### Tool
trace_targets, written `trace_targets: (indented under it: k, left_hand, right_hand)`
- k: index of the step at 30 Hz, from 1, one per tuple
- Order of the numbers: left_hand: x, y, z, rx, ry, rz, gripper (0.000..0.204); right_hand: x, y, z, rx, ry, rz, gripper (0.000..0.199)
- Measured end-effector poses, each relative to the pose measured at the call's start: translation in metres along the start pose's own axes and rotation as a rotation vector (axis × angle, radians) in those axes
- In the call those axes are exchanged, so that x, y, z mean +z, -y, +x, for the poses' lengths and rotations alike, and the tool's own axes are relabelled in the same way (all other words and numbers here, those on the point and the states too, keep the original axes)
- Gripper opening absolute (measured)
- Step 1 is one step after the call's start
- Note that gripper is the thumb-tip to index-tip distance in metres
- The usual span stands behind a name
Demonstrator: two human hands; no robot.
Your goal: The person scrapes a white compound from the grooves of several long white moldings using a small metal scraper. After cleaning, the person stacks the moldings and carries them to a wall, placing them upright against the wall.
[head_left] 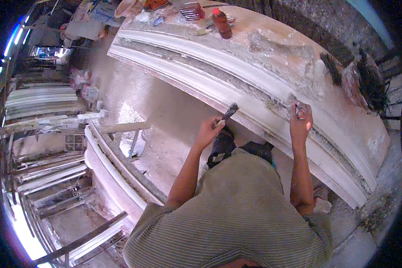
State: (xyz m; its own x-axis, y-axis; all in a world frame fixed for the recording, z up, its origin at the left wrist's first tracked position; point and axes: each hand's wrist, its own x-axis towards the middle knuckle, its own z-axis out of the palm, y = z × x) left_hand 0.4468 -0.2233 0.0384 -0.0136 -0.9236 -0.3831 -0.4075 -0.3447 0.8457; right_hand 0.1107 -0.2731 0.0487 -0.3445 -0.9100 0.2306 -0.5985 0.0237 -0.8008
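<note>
My left hand (pixel 209 132) is closed around a small dark-headed brush (pixel 231 111), whose tip points up and right over the near edge of the nearer white moulding (pixel 187 80). My right hand (pixel 301 123) is over the mouldings, its fingers curled round a small object; only a greyish and orange bit of it shows, too little to name. The farther white moulding (pixel 236 67) runs alongside the nearer one. Both lie lengthwise on a long, dusty table (pixel 290 42), with a rough grey gap between them.
On the table's far side stand a red-capped bottle (pixel 221 24) and a red slotted basket (pixel 192 12). Dark bristly stuff and a plastic bag (pixel 355 80) lie at its right end. At left, another bench carries a curved moulding (pixel 114 172), beside racks of white strips (pixel 42 100).
</note>
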Motion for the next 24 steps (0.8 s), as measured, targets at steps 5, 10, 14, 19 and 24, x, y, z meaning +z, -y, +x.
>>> trace_targets:
  k: [5,10,14,19,24]
  left_hand:
    - [-0.064,0.047,0.032,-0.082,-0.014,-0.162,0.024]
    - [-0.151,0.103,0.065,0.114,-0.133,-0.119,0.026]
    - [-0.234,0.074,0.077,-0.144,-0.092,-0.031,0.025]
    - [-0.309,0.107,0.129,0.149,-0.125,-0.108,0.024]
    - [-0.395,0.065,0.177,0.414,-0.101,0.327,0.031]
  right_hand:
    - [0.111,0.035,-0.001,0.184,0.318,0.346,0.012]
    - [0.144,0.066,0.008,0.125,0.192,-0.226,0.015]
    - [0.163,0.109,0.009,0.147,0.013,-0.108,0.018]
    - [0.242,0.170,0.025,0.378,0.168,0.352,0.024]
    - [0.364,0.239,0.043,0.381,0.336,0.535,0.027]
